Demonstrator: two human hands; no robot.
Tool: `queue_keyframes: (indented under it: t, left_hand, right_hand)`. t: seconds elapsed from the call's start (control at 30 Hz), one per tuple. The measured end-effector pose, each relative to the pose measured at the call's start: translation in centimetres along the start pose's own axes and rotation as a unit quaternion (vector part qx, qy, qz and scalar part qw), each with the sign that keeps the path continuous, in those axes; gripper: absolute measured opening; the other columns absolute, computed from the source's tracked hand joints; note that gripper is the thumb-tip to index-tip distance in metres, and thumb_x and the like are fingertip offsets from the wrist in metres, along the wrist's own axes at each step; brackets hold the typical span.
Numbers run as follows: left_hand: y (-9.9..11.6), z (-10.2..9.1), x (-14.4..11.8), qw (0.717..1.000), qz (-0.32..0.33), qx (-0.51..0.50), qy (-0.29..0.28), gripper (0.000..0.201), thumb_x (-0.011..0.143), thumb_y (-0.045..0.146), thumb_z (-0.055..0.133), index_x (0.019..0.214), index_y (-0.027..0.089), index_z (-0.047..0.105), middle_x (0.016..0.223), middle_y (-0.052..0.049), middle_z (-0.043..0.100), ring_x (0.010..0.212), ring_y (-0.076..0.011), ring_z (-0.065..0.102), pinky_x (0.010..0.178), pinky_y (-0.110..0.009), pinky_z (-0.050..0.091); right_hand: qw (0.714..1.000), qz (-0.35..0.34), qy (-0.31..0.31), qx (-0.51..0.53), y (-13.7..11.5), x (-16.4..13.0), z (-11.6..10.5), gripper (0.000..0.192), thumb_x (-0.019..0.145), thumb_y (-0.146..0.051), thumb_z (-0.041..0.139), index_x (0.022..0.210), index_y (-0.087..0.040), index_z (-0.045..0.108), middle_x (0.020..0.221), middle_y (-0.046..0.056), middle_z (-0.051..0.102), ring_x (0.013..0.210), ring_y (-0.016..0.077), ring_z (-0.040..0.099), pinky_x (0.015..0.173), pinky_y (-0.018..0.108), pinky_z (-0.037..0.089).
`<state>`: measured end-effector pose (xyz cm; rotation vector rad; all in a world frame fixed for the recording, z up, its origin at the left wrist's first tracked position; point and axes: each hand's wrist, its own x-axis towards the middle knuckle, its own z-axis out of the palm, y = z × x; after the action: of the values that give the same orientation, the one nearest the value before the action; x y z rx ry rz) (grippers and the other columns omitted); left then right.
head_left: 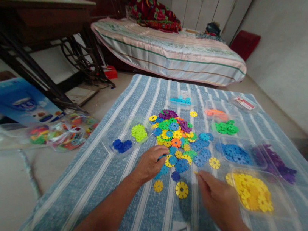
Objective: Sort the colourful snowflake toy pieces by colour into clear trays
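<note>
A mixed pile of notched plastic flower discs in many colours lies mid-table. My left hand is at the pile's near left side, its fingers curled on a blue disc. To the right of the pile, my right hand pinches a small yellow disc, seen nearly edge-on. Between the hands, a large yellow disc and a smaller yellow one lie flat on the striped cloth. Beside my right hand stands a clear box of yellow discs.
Other clear boxes hold blue discs, purple discs, green discs, orange discs and light blue discs. A left-hand tray has lime discs and dark blue discs. Beyond is a bed.
</note>
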<state>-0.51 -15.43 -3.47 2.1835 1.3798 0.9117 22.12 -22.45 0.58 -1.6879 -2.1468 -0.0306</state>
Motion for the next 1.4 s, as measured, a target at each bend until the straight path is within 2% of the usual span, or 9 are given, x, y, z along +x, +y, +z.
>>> queue_keyframes:
  t: [0.17,0.27,0.43,0.63,0.83,1.0,1.2,1.3,1.4]
  left_hand:
    - [-0.2,0.2,0.0,1.0,-0.011,-0.006,0.006,0.021,0.08,0.018,0.049,0.093,0.021,0.067,0.103,-0.006,0.068,0.101,-0.0191,0.061,0.092,-0.036,0.049]
    - [-0.2,0.3,0.0,1.0,-0.02,-0.006,0.012,0.021,0.081,0.018,0.049,0.091,0.021,0.067,0.102,-0.005,0.068,0.1,-0.0188,0.061,0.091,-0.035,0.049]
    - [0.0,0.3,0.1,0.999,-0.035,-0.019,0.021,0.02,0.081,0.019,0.049,0.091,0.02,0.067,0.099,-0.005,0.069,0.099,-0.0184,0.062,0.091,-0.034,0.049]
    - [0.4,0.0,0.1,0.997,-0.049,-0.04,0.04,0.019,0.083,0.022,0.05,0.094,0.02,0.066,0.099,-0.004,0.069,0.097,-0.017,0.062,0.089,-0.033,0.049]
    - [0.3,0.0,0.2,0.996,-0.052,-0.05,0.042,0.019,0.085,0.025,0.049,0.092,0.02,0.067,0.098,-0.004,0.069,0.094,-0.0167,0.063,0.088,-0.032,0.05]
    - [0.2,0.1,0.2,0.997,-0.046,-0.055,0.038,0.02,0.086,0.026,0.049,0.091,0.019,0.067,0.098,-0.004,0.069,0.094,-0.0163,0.063,0.088,-0.031,0.05]
    - [0.5,-0.1,0.2,0.996,-0.052,-0.059,0.038,0.021,0.086,0.025,0.048,0.092,0.018,0.067,0.096,-0.006,0.069,0.094,-0.0165,0.063,0.087,-0.031,0.05]
    - [0.5,-0.1,0.2,0.996,-0.052,-0.062,0.041,0.02,0.086,0.026,0.049,0.09,0.019,0.067,0.096,-0.005,0.07,0.093,-0.0168,0.063,0.087,-0.032,0.05]
    - [0.5,0.0,0.2,0.996,-0.053,-0.061,0.042,0.02,0.086,0.026,0.049,0.09,0.02,0.067,0.096,-0.005,0.07,0.093,-0.0167,0.064,0.087,-0.032,0.05]
  right_hand:
    - [0.961,0.187,0.038,-0.198,6.5,-2.3,-4.6,0.047,0.085,-0.054,0.034,0.09,-0.023,0.069,0.053,0.003,0.065,0.039,0.0213,0.057,0.038,0.027,0.033]
    - [0.956,0.208,0.028,-0.206,7.5,-3.3,-5.1,0.045,0.083,-0.055,0.036,0.09,-0.025,0.069,0.055,0.002,0.066,0.039,0.0219,0.057,0.037,0.028,0.034]
    - [0.997,0.067,-0.024,-0.036,1.7,-2.5,-1.6,0.032,0.087,-0.043,0.041,0.086,-0.024,0.067,0.057,-0.001,0.067,0.051,0.0163,0.064,0.047,0.023,0.04]
    - [0.981,-0.049,-0.184,0.035,-6.2,0.6,1.3,0.015,0.085,-0.028,0.05,0.087,-0.022,0.063,0.069,0.0,0.071,0.059,0.0169,0.067,0.048,0.023,0.036]
    - [0.963,-0.051,-0.266,0.001,-8.7,2.3,2.1,0.018,0.084,-0.034,0.054,0.087,-0.017,0.062,0.074,0.008,0.071,0.066,0.021,0.068,0.054,0.025,0.04]
    - [0.963,-0.068,-0.259,0.02,-9.0,1.6,3.4,0.011,0.084,-0.024,0.051,0.088,-0.017,0.059,0.075,0.005,0.072,0.063,0.0188,0.067,0.052,0.024,0.037]
    - [0.984,-0.045,-0.168,0.048,-5.9,0.6,1.9,0.02,0.087,-0.025,0.044,0.077,-0.021,0.06,0.059,-0.001,0.067,0.051,0.0129,0.062,0.047,0.022,0.029]
    - [0.993,0.048,-0.103,0.033,-1.4,-0.1,-0.6,0.03,0.089,-0.036,0.038,0.075,-0.024,0.061,0.051,-0.003,0.062,0.045,0.0134,0.06,0.045,0.023,0.03]
    - [0.985,0.149,-0.064,-0.057,4.2,-1.2,-3.6,0.032,0.084,-0.048,0.041,0.077,-0.027,0.064,0.058,0.0,0.066,0.05,0.0194,0.063,0.046,0.025,0.034]
